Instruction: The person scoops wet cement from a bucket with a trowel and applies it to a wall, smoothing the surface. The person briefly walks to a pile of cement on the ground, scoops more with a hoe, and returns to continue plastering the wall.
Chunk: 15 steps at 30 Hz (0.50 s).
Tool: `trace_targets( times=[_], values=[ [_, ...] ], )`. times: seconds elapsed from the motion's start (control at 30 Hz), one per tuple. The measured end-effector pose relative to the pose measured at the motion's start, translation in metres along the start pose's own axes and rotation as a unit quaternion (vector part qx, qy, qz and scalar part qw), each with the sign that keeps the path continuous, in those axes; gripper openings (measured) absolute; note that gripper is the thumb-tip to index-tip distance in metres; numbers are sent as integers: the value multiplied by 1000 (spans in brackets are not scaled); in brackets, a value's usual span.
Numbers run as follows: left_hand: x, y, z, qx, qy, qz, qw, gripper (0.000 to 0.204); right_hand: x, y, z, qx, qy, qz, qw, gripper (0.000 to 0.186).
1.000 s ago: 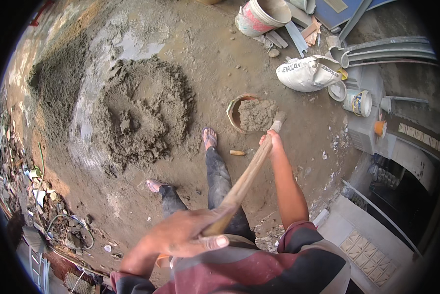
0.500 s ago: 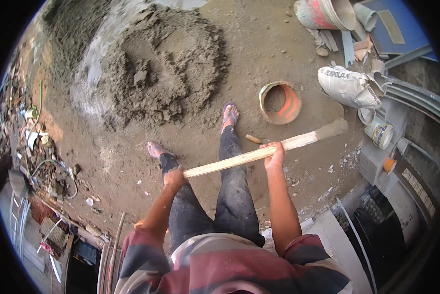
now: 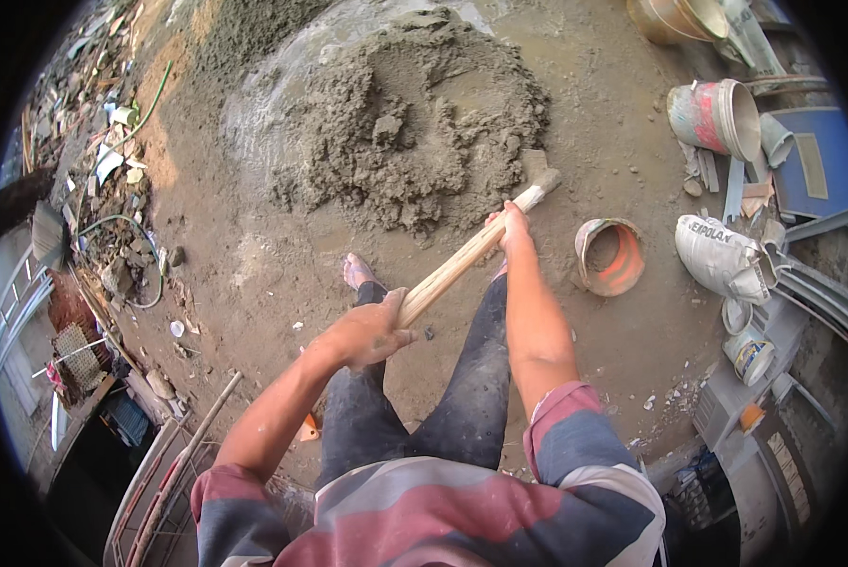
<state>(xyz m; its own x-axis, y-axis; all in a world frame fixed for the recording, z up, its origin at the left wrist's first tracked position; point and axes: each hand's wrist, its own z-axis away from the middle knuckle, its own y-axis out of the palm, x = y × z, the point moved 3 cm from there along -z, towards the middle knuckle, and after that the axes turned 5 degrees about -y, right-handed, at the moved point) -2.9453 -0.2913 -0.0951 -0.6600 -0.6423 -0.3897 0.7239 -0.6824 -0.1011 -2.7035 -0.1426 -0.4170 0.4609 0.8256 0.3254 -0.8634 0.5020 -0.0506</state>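
My left hand [image 3: 372, 331] grips the lower end of a long pale wooden handle [image 3: 448, 274]. Farther up, my right hand [image 3: 509, 225] is closed round the same handle. Its mud-coated head [image 3: 537, 170], a shovel or hoe, rests at the right edge of a lumpy heap of wet grey mortar [image 3: 367, 123]. The blade is too caked to make out fully. To the right of my feet stands an orange bucket [image 3: 623, 269] smeared with grey, with some dark material inside.
At right are a red-smeared white bucket [image 3: 712, 123], a yellowish bucket [image 3: 674, 19], a white sack [image 3: 712, 255], a small white pail [image 3: 750, 354] and metal channels. At left lie rubble [image 3: 117, 265], a green hose [image 3: 148, 109] and leaning poles [image 3: 197, 435]. Dark sandy material [image 3: 235, 24] lies at the top.
The tool's head has moved left, from over the orange bucket and right of it to the mortar heap. The mortar seen over the bucket's mouth earlier is gone. The view has shifted.
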Motion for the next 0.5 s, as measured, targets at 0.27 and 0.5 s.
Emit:
trace_targets(
  times=[0.27,0.5],
  values=[
    [-59,-37,95,5,-8,-65,998,75,-52,30,41,110,111,-51,986,27],
    [-194,-18,153,73,262,117,955,74,29,-48,78,216,245,-193,925,24]
  ],
)
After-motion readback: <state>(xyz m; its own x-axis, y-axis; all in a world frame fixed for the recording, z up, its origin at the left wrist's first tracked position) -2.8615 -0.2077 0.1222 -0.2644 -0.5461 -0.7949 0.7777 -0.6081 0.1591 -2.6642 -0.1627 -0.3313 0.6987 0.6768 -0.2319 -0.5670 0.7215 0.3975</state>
